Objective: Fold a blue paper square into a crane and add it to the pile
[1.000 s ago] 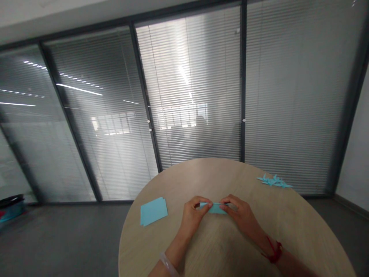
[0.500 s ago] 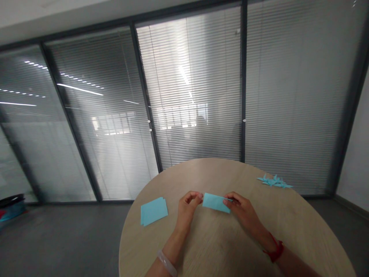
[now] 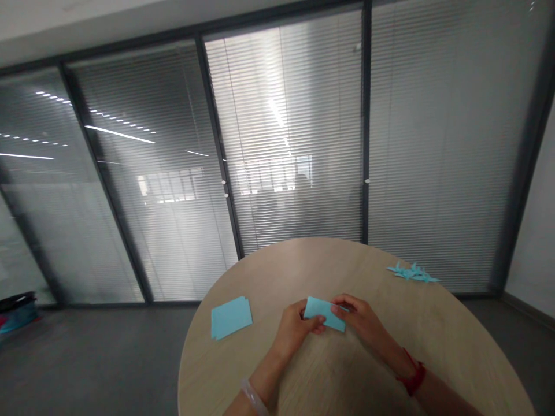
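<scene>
left hand (image 3: 299,325) and right hand (image 3: 358,315), both pinching one blue paper (image 3: 318,306)! one stack (image 3: 232,318) left, one blue heap (image 3: 413,272) far right, round wooden table (image 3: 299,268), blinds (image 3: 286,115) beyond.

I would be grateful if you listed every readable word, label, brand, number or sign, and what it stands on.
There is no readable text.
None shows on the held light-blue paper rectangle, the flat light-blue paper sheets or the pointed light-blue paper pieces.
Blue, black-rimmed object at the left edge: too blurred to tell.
</scene>
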`<action>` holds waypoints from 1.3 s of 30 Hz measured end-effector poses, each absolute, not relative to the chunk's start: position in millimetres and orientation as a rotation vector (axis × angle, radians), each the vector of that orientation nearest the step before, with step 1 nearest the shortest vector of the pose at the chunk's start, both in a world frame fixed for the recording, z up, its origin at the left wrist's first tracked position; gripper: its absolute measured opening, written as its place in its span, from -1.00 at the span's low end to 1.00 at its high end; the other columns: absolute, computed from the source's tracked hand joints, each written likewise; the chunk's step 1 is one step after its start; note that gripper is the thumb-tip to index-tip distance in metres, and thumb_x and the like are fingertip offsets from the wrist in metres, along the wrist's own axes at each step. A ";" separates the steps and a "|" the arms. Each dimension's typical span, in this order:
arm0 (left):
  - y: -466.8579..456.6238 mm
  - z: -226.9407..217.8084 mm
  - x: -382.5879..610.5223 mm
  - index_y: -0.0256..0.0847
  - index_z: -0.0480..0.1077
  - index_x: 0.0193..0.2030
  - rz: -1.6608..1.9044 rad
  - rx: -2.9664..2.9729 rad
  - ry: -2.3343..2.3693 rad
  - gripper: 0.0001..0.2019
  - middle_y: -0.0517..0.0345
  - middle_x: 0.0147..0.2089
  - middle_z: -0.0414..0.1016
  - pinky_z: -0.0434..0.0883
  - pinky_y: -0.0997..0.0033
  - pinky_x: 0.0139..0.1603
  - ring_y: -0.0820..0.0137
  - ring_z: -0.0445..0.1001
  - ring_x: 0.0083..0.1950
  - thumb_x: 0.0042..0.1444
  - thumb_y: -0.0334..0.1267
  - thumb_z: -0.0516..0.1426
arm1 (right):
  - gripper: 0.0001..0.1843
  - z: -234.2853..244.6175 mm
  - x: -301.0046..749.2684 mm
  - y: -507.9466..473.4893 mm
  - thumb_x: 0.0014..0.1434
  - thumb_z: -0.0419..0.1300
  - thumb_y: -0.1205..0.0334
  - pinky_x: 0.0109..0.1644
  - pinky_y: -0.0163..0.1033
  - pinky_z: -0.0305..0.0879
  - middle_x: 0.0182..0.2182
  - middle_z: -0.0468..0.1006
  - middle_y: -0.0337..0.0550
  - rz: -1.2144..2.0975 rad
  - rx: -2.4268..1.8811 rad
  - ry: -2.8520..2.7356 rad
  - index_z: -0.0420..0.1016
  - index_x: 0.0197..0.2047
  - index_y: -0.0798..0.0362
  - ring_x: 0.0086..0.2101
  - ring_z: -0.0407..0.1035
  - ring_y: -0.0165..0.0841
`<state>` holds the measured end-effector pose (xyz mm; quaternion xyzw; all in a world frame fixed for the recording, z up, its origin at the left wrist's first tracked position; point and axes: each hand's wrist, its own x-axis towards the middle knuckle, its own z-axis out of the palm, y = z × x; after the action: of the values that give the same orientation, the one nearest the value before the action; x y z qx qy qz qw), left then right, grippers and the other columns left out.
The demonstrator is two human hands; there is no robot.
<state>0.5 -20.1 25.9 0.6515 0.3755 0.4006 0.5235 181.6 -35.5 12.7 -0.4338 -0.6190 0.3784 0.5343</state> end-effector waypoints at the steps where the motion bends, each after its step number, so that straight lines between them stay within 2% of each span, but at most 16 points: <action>1: -20.6 24.7 0.4 -0.31 0.46 -0.34 0.927 1.584 0.907 -0.75 0.13 -0.47 0.54 0.44 0.33 -0.33 0.34 0.49 -0.46 -0.15 -0.21 0.28 | -0.66 12.3 180.8 -36.0 0.00 0.24 -0.03 -0.29 -0.28 0.28 -0.45 0.54 -0.16 0.890 -1.035 -1.510 0.52 -0.38 0.11 -0.39 0.39 -0.30; 5: -23.0 22.4 1.1 -0.29 0.46 -0.36 0.838 1.654 0.945 -0.79 0.17 -0.50 0.53 0.42 0.37 -0.37 0.34 0.49 -0.47 -0.18 -0.25 0.27 | -0.68 8.9 180.3 -35.5 0.05 0.19 0.00 -0.35 -0.30 0.24 -0.51 0.52 -0.18 0.828 -1.080 -1.591 0.53 -0.43 0.11 -0.44 0.37 -0.32; 10: -23.5 26.0 3.0 -0.27 0.42 -0.40 0.886 1.565 0.932 -0.74 0.17 -0.49 0.54 0.41 0.36 -0.34 0.30 0.52 -0.42 -0.25 -0.20 0.31 | -0.64 4.5 185.7 -29.7 0.02 0.20 -0.04 -0.41 -0.30 0.21 -0.55 0.50 -0.18 0.828 -1.131 -1.491 0.52 -0.45 0.13 -0.48 0.35 -0.33; 18: -22.8 24.3 2.5 -0.28 0.42 -0.41 0.856 1.543 0.911 -0.66 0.14 -0.51 0.54 0.42 0.32 -0.33 0.30 0.50 -0.45 -0.28 -0.11 0.33 | -0.62 5.1 184.8 -28.2 -0.02 0.22 -0.05 -0.34 -0.28 0.28 -0.45 0.58 -0.11 0.915 -1.086 -1.468 0.56 -0.37 0.14 -0.42 0.41 -0.28; 21: -22.5 22.4 3.2 -0.28 0.41 -0.43 0.854 1.509 0.899 -0.65 0.14 -0.52 0.54 0.42 0.31 -0.33 0.31 0.49 -0.47 -0.31 -0.11 0.35 | -0.62 5.9 183.8 -30.0 -0.02 0.22 -0.05 -0.36 -0.27 0.28 -0.47 0.58 -0.11 0.902 -1.105 -1.470 0.56 -0.39 0.14 -0.43 0.41 -0.27; 27: -23.1 25.8 3.1 -0.29 0.41 -0.45 0.868 1.487 0.869 -0.66 0.13 -0.51 0.54 0.42 0.35 -0.34 0.35 0.48 -0.48 -0.29 -0.09 0.33 | -0.60 6.0 185.2 -29.9 -0.04 0.21 -0.07 -0.39 -0.28 0.28 -0.52 0.57 -0.12 0.863 -1.136 -1.446 0.56 -0.43 0.15 -0.47 0.40 -0.28; 33: -27.8 30.0 3.3 -0.26 0.36 -0.52 0.791 1.608 0.950 -0.71 0.16 -0.56 0.52 0.36 0.43 -0.42 0.38 0.46 -0.51 -0.27 -0.11 0.31 | -0.58 5.3 183.8 -29.1 -0.03 0.22 -0.09 -0.33 -0.26 0.31 -0.41 0.61 -0.09 0.891 -1.168 -1.467 0.60 -0.35 0.14 -0.38 0.44 -0.24; 39: -28.9 30.1 4.7 -0.24 0.33 -0.55 0.754 1.655 0.981 -0.73 0.17 -0.57 0.50 0.32 0.45 -0.45 0.37 0.46 -0.51 -0.26 -0.13 0.29 | -0.61 3.6 183.8 -31.5 -0.02 0.22 -0.08 -0.39 -0.28 0.26 -0.50 0.58 -0.14 0.859 -1.170 -1.475 0.59 -0.44 0.11 -0.44 0.40 -0.28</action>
<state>4.7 -28.9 30.1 0.6881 0.4077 0.3132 0.5121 183.8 -31.5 3.6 -0.4860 -0.6128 0.3568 0.5109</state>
